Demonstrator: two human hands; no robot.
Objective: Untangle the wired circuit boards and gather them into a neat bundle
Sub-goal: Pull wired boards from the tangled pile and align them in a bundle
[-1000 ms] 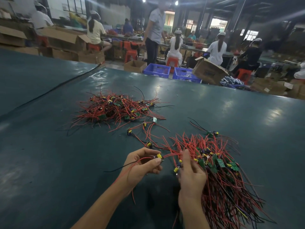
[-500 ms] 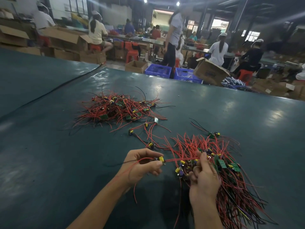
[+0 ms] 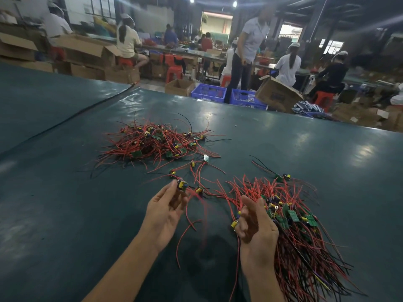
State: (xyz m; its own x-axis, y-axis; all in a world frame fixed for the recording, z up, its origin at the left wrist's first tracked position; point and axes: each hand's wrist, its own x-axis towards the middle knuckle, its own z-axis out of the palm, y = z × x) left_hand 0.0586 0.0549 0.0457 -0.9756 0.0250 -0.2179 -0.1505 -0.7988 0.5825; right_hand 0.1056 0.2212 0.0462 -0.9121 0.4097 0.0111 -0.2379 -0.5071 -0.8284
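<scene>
Both bare forearms reach up from the bottom edge toward mid-frame. The left hand (image 3: 165,212), just left of centre, faces palm-right with its fingers nearly straight, the tips pinching a small circuit board (image 3: 182,185). The right hand (image 3: 257,225), lower centre-right, curls its fingers round the edge of the wire bundle (image 3: 301,240).

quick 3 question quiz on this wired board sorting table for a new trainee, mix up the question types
1. True or false: the left hand pinches a small circuit board with a yellow part at its fingertips.
2. Where is the tangled pile? a) farther up the table than both hands, b) between the hands, c) hanging off the table's edge.
3. Fill in: the gathered bundle lies beside the ___ hand.

Key: 1 true; 2 a; 3 right hand.
</scene>
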